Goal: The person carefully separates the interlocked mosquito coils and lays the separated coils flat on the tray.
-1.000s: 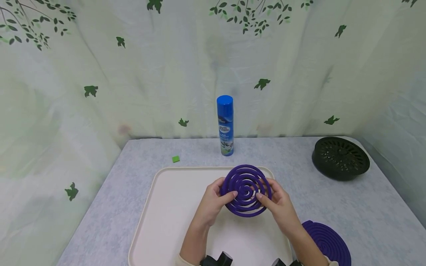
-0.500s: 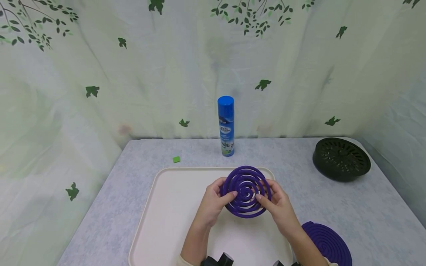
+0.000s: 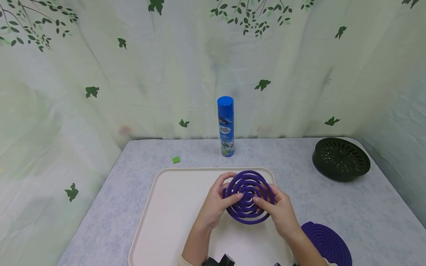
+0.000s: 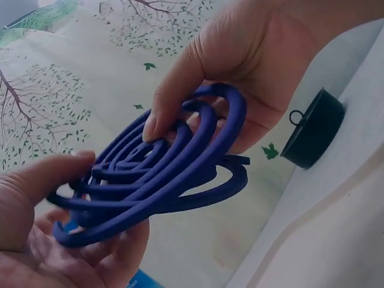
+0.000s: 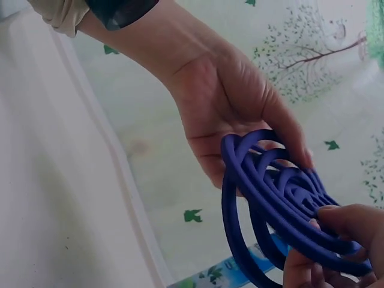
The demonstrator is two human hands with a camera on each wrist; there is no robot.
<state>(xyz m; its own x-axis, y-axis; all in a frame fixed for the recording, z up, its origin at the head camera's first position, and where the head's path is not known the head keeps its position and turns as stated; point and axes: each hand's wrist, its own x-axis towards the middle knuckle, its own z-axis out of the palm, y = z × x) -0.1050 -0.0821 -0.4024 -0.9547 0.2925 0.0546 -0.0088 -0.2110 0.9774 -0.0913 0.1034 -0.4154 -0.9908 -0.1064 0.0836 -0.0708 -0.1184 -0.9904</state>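
Both hands hold a purple mosquito coil (image 3: 247, 195) raised over the tray (image 3: 179, 207). My left hand (image 3: 213, 207) grips its left side, thumb on the front near the centre and fingers at the rim and behind. On the right side, my right hand (image 3: 283, 212) pinches it, with the thumb close to the spiral's middle. Both wrist views show the strands (image 4: 223, 120) standing apart at different levels, some loops (image 5: 231, 222) splayed away from the rest. A second, flat purple mosquito coil (image 3: 327, 242) lies on the table beside the right forearm, which partly covers it.
A black round perforated case (image 3: 342, 159) stands at the table's back right. Behind the tray are a blue spray can (image 3: 226, 127) and a small green square (image 3: 176, 159). A leaf-patterned curtain (image 3: 159, 74) hangs along the back edge.
Both hands and the held mosquito coil have shifted slightly down and to the right. The left hand's fingers have moved higher along the coil's upper left rim.
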